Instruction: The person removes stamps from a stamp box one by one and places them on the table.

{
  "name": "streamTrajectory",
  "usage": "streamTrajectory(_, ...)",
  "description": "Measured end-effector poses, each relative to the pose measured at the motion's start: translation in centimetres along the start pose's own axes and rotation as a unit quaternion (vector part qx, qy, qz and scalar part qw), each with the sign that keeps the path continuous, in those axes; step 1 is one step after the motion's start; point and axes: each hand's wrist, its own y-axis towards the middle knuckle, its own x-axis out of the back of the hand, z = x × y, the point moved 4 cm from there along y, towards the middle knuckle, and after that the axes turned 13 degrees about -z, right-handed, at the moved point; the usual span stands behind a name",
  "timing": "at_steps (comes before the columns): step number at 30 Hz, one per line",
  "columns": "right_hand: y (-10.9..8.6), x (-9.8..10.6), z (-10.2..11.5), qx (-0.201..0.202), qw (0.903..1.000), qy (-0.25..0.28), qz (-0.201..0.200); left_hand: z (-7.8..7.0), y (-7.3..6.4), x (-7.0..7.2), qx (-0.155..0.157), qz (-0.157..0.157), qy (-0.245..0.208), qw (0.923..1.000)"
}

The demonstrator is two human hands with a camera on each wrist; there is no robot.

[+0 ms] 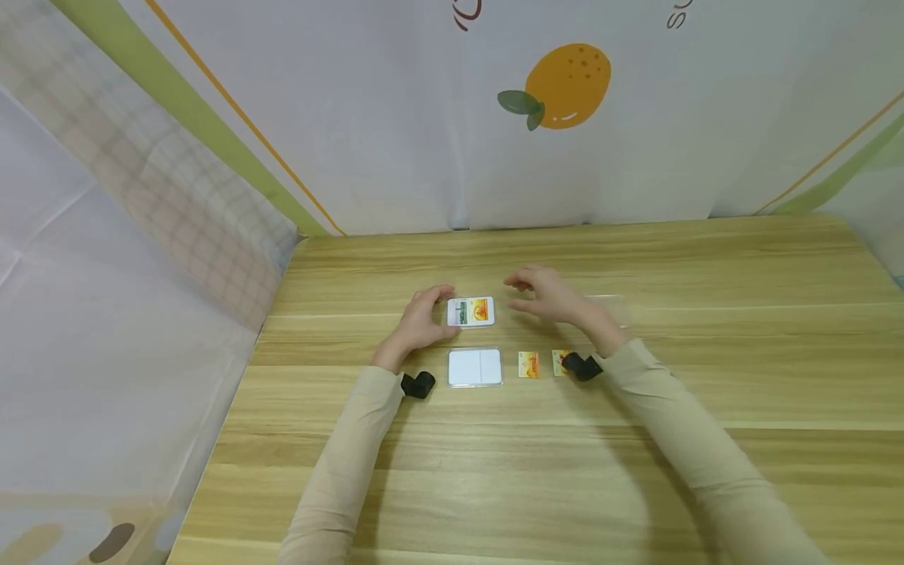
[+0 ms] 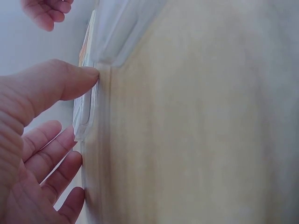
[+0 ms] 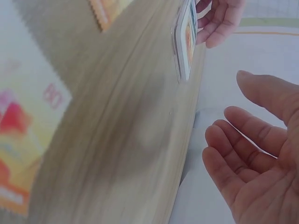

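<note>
Clear stamp case lies flat on the wooden table, held between thumb and fingers of the left hand. The right hand hovers beside it, released, fingers loosely bent. Nearer lie a white-filled case and two small stamps.

The number "80" – reddish, tilted – is legible on the perforated stamp at the right wrist view's left edge. Wall cloth bears dark lettering, cropped above: only an "S" reads clearly. Print on the cased card – too small to read.
</note>
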Motion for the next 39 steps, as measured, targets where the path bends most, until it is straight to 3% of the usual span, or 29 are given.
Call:
streamTrajectory(17, 0.9, -1.3, 0.8, -0.028, 0.9994, 0.005, 0.02, 0.0, 0.1, 0.0, 0.009, 0.002, -0.006, 0.9999)
streamTrajectory(39, 2.1, -2.9, 1.0, -0.036, 0.9987, 0.0, 0.036, 0.0, 0.0, 0.2, 0.007, 0.003, -0.012, 0.9999)
